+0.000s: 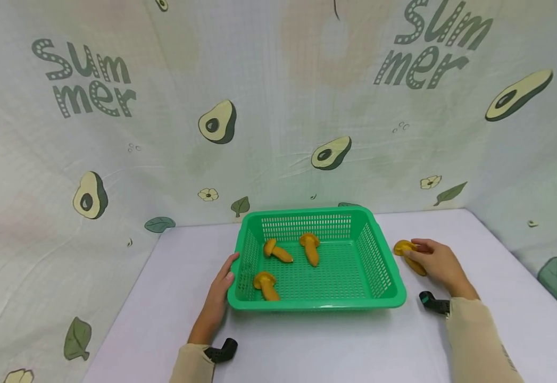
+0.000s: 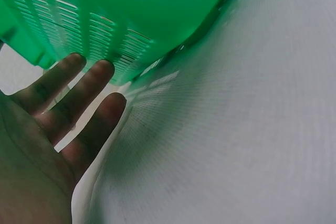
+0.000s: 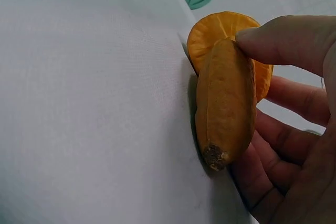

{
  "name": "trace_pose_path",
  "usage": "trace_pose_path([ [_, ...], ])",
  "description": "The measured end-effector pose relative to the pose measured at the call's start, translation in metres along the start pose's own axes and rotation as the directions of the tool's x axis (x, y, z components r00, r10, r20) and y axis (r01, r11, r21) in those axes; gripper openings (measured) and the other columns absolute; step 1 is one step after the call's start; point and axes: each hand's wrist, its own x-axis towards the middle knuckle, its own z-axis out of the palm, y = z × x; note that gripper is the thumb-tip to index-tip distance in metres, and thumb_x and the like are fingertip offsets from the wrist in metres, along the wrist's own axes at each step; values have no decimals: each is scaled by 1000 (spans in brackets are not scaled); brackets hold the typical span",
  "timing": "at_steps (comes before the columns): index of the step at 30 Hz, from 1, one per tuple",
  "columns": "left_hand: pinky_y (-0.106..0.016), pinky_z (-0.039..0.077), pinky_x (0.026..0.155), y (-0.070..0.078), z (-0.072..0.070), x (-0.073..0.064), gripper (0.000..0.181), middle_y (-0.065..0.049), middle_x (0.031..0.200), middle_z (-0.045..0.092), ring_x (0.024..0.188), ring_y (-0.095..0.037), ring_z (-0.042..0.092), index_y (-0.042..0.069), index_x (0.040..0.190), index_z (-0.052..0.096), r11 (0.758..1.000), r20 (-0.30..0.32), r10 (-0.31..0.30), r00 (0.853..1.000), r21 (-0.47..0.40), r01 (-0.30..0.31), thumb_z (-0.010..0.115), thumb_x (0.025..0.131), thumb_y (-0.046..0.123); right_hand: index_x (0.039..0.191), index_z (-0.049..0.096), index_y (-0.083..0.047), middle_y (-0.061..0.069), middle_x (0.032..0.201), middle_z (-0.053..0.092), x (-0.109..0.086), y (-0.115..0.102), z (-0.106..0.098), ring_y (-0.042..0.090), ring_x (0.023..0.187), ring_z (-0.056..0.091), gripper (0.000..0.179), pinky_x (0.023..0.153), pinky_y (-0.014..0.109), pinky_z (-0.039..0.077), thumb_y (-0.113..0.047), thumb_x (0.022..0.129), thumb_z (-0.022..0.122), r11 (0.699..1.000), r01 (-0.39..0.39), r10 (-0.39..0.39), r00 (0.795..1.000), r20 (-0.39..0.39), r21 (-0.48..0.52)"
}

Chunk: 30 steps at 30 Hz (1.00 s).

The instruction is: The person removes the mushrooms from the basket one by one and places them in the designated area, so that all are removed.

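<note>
Right of the green plastic basket (image 1: 316,305), my right hand (image 1: 440,264) pinches an orange-brown mushroom (image 3: 226,103) between thumb and fingers. Its ribbed cap faces away from the wrist, and the stem end with a dark spot points back toward it. The mushroom is at the white tabletop; whether it touches the cloth I cannot tell. My left hand (image 1: 219,294) rests against the basket's left side, fingers extended along the wall and the thumb near the rim. Inside the basket lie three similar mushrooms: one at back left (image 1: 277,251), one at back middle (image 1: 310,249), one at front left (image 1: 266,285).
White cloth (image 1: 326,351) covers the table around the basket. Behind it hangs a printed curtain (image 1: 268,175) with avocados and lettering. A black wrist camera (image 1: 222,351) is strapped to the left wrist, another (image 1: 433,303) to the right.
</note>
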Motion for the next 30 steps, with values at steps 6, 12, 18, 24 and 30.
trace_pose_path([
  [6,-58,9,117,-1,-4,0,51,-4,164,23,149,-27,16,22,158,31,1000,-5,-4,1000,7,4,31,109,31,146,43,6,34,140,46,1,2,3,46,118,49,78,95,58,46,-55,99,54,999,-30,30,1000,2,25],
  [12,-60,8,117,-2,-2,-2,51,-8,164,22,149,-30,15,19,159,30,1000,-8,-4,1000,-3,4,30,109,30,144,45,6,33,136,51,1,7,0,43,114,54,77,90,52,49,-56,99,53,1000,-15,15,1000,-23,9],
  [18,-59,7,117,0,1,0,50,-4,164,22,150,-28,14,23,159,30,1000,6,-19,1000,-5,19,30,109,33,143,46,6,33,136,51,0,10,-5,42,112,54,74,89,51,51,-54,100,52,1000,-23,23,999,-38,6],
  [24,-59,7,117,1,0,0,50,-5,164,22,150,-28,14,22,159,30,1000,-6,-3,1000,6,3,31,109,32,143,47,5,31,135,52,1,7,-3,42,114,54,73,91,52,48,-52,100,55,1000,-18,18,999,-42,5],
  [30,-60,8,117,-1,1,-1,51,-8,164,22,150,-31,15,19,159,30,1000,-12,7,1000,13,-7,30,109,30,143,47,5,31,133,54,1,7,-4,40,111,56,69,88,49,49,-49,101,52,1000,-4,4,999,-54,3],
])
